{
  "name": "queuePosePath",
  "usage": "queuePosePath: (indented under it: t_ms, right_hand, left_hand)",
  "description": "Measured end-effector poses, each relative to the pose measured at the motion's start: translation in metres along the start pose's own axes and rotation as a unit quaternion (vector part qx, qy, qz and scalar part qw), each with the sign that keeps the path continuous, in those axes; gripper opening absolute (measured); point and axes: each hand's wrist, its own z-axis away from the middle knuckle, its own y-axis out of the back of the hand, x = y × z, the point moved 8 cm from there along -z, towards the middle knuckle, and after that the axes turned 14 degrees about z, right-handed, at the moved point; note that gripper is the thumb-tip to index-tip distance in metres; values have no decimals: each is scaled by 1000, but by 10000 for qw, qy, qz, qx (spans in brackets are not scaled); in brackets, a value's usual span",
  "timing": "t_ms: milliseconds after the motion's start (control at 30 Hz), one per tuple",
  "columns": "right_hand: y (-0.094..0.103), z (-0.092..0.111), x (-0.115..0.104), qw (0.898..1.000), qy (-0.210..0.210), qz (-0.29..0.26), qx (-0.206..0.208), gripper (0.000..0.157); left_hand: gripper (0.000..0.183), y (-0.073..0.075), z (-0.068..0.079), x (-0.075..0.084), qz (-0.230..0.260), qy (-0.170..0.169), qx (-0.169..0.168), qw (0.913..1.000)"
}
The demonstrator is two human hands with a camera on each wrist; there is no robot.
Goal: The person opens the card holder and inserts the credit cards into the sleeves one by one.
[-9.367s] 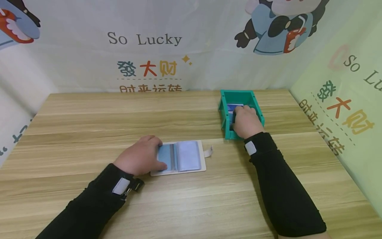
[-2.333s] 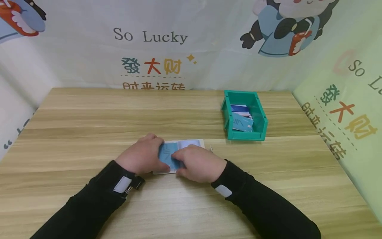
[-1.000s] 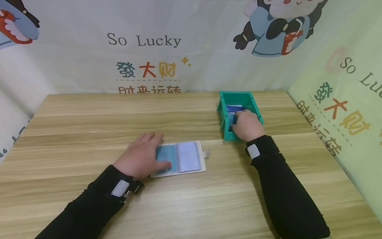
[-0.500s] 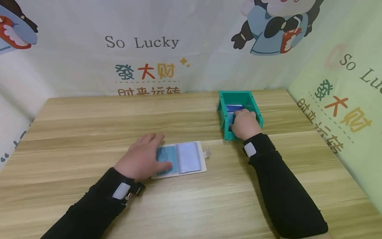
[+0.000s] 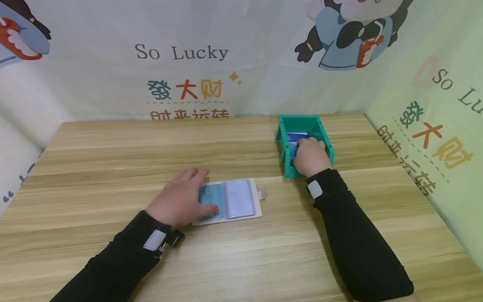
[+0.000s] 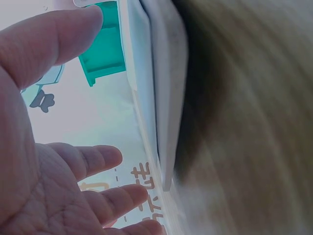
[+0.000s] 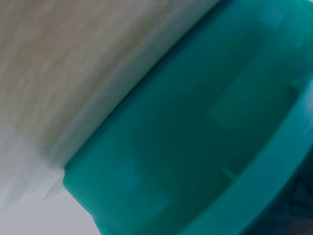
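A card holder (image 5: 239,199) lies spread on the table in the head view, a blue card (image 5: 210,197) under its left clear sleeve. My left hand (image 5: 181,201) is over its left end, thumb across the blue card and fingers extended beyond the edge. In the left wrist view the fingers are straight and spread beside the card holder's edge (image 6: 168,93). My right hand (image 5: 312,157) reaches into a green bin (image 5: 299,123) among cards (image 5: 297,136). Its fingertips are hidden, so whether it pinches a card does not show. The bin's wall (image 7: 161,132) fills most of the right wrist view.
The bin stands at the back right of the wooden table (image 5: 151,147). A strap tab (image 5: 262,193) sticks out from the card holder's right edge. Printed cloth (image 5: 264,84) hangs behind and at both sides.
Since 2.3 s ago my right hand has gone from the card holder to the bin, and my left fingers have straightened. Over the last second both hands have stayed nearly still.
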Motion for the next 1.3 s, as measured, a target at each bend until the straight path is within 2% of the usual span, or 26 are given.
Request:
queuePosePath:
  t_ms: [300, 700, 1000, 1167, 1300]
  right_hand:
    - [0, 3, 4, 9991, -321, -277, 31, 42]
    - [8, 7, 4, 9971, -446, -393, 468, 40]
    - [15, 9, 3, 9956, -433, -206, 801, 23]
    - [17, 10, 4, 9956, -459, -233, 783, 21]
    - [19, 12, 5, 9958, -389, -463, 693, 23]
  left_hand:
    - [94, 0, 0, 0, -25, 21, 6, 10000]
    - [94, 2, 0, 0, 2, 31, 15, 10000]
    - [94, 2, 0, 0, 51, 21, 14, 10000]
    - [94, 2, 0, -1, 68, 35, 10, 10000]
    - [94, 3, 1, 0, 51, 42, 0, 10000]
